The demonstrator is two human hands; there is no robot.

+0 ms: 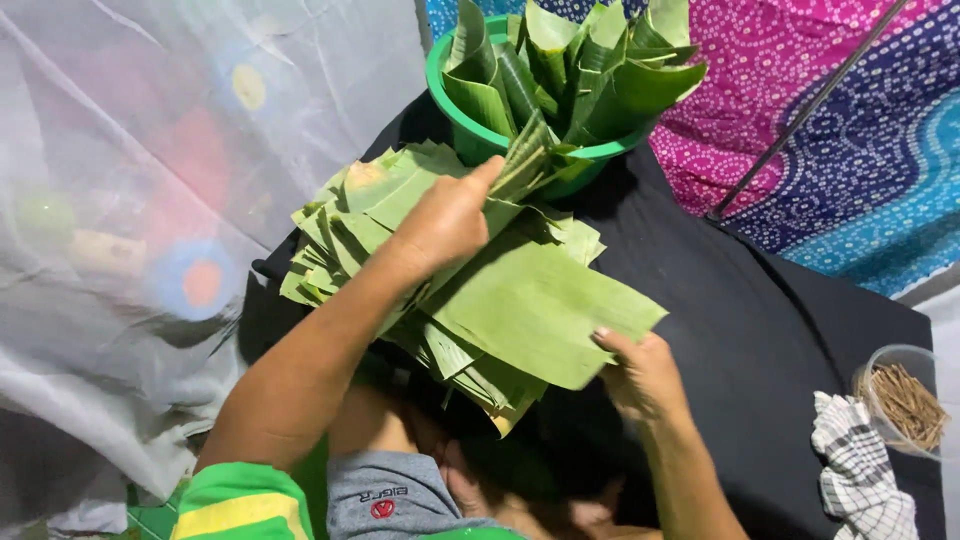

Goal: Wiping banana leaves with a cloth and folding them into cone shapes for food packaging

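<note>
Both hands on the stack of flat green banana-leaf pieces (470, 290)!
Left hand (445, 225) grips a folded leaf strip (525, 160); right hand (640, 375) pinches the top sheet's corner, near the green plastic bucket (450, 95).

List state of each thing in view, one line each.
left hand: pressed on the leaf stack, gripping a folded leaf
right hand: holding the top leaf's edge
leaf stack: flat, piled, fanned
green basin: full of upright folded leaves
clear bowl: holds thin sticks
checked cloth: crumpled
</note>
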